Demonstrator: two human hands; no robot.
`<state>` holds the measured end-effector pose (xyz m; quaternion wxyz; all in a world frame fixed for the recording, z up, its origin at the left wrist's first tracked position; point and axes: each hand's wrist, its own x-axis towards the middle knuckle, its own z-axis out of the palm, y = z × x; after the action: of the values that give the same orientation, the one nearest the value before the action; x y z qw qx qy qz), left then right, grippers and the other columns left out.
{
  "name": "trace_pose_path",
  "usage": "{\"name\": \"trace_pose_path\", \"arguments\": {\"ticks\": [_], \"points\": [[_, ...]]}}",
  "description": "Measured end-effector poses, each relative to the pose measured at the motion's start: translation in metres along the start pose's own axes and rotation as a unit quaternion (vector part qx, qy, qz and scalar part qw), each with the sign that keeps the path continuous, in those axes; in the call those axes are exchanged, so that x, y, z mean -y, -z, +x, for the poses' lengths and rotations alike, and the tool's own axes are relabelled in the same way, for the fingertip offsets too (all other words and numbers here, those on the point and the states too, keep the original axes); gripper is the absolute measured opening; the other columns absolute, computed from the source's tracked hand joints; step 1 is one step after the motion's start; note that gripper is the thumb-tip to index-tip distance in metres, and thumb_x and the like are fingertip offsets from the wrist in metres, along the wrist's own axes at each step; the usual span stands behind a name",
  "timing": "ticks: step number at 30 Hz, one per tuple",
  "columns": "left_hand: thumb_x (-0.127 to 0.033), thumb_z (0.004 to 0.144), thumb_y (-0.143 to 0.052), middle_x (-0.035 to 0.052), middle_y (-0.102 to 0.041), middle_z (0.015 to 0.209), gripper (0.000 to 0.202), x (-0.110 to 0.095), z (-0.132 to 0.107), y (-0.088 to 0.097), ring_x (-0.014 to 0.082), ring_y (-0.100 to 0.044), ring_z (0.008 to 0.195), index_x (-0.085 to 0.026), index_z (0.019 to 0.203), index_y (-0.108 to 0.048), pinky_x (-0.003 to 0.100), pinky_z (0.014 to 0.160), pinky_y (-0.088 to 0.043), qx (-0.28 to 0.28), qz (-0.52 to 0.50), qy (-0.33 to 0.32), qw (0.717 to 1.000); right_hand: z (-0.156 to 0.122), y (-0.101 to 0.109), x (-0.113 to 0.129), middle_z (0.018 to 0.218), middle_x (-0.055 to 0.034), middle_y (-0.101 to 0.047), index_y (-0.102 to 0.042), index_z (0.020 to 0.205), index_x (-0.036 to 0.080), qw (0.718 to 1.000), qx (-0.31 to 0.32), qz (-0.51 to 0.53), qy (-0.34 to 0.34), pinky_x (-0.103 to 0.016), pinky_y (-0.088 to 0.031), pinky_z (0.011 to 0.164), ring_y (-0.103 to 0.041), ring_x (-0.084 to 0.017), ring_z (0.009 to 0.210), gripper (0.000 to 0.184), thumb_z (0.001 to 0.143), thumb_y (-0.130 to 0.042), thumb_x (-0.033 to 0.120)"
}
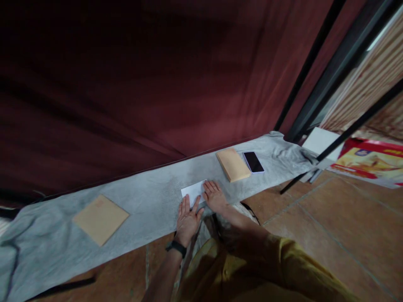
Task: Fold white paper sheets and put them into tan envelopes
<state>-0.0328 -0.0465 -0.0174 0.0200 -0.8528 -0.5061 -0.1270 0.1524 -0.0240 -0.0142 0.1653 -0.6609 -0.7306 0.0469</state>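
A dark red curtain [132, 84] backs a long table draped in soft grey cloth [151, 197]. Mid-table lies a small white folded paper [192, 191], flat and rectangular. The left hand [187, 220] and right hand [214, 196] press on it, fingers spread flat, holding nothing. At two o'clock sit a tan envelope stack [233, 164] and glossy black phone [253, 162]; at eight o'clock, another brown envelope [100, 218].

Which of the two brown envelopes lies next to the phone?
The far-right brown envelope stack, lying just left of the black phone. The other envelope lies alone, far left.
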Motion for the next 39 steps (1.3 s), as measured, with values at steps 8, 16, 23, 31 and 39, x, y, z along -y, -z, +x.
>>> {"name": "trace_pose_path", "arguments": {"ticks": [8,16,23,31,39], "points": [[-0.044,0.098,-0.053,0.0159,-0.036,0.163,0.056,-0.002,0.001,0.0,0.0351,-0.031,0.152,-0.025,0.15,-0.05,0.054,0.119,-0.033,-0.002,-0.007,0.012,1.0,0.01,-0.003,0.007,0.161,-0.0053,-0.04,-0.049,0.151,0.024,0.999,0.021,0.018,0.028,-0.045,-0.026,0.123,-0.039,-0.025,0.148,0.049,0.107,-0.037,0.044],[-0.04,0.099,-0.053,0.0192,-0.032,0.165,0.059,-0.004,-0.001,-0.001,0.0369,-0.03,0.152,-0.023,0.154,-0.043,0.057,0.119,-0.032,-0.021,0.002,0.005,1.0,0.008,0.006,-0.001,0.16,-0.0123,-0.042,-0.044,0.153,0.012,0.997,-0.002,0.027,-0.075,-0.044,-0.024,0.123,-0.039,-0.027,0.147,0.058,0.104,-0.044,0.043],[-0.04,0.099,-0.051,0.0183,-0.032,0.165,0.06,-0.003,-0.001,-0.003,0.0366,-0.03,0.152,-0.024,0.156,-0.04,0.056,0.119,-0.032,-0.031,0.005,-0.001,1.0,0.025,0.032,0.018,0.136,-0.016,-0.062,-0.064,0.129,0.016,0.977,0.033,0.054,-0.202,-0.039,-0.044,0.105,-0.057,-0.028,0.125,0.037,0.096,-0.051,0.027],[-0.039,0.099,-0.051,0.0185,-0.031,0.165,0.058,-0.005,-0.001,-0.004,0.0368,-0.029,0.152,-0.023,0.154,-0.044,0.058,0.119,-0.03,-0.029,-0.02,0.013,0.999,0.042,0.034,0.01,0.11,-0.0142,-0.075,-0.07,0.115,0.014,0.948,0.047,0.121,-0.292,-0.029,-0.052,0.08,-0.072,-0.024,0.098,0.03,0.09,-0.054,0.016],[-0.044,0.101,-0.042,0.0157,-0.045,0.158,0.053,-0.002,0.005,0.004,0.0318,-0.028,0.153,-0.019,0.147,-0.053,0.057,0.124,-0.021,-0.063,-0.233,0.096,0.966,0.037,0.054,0.013,0.092,-0.0011,-0.078,-0.074,0.102,0.019,0.948,-0.007,0.238,-0.213,-0.018,-0.048,0.067,-0.071,-0.014,0.082,0.023,0.095,-0.053,0.02]]}}
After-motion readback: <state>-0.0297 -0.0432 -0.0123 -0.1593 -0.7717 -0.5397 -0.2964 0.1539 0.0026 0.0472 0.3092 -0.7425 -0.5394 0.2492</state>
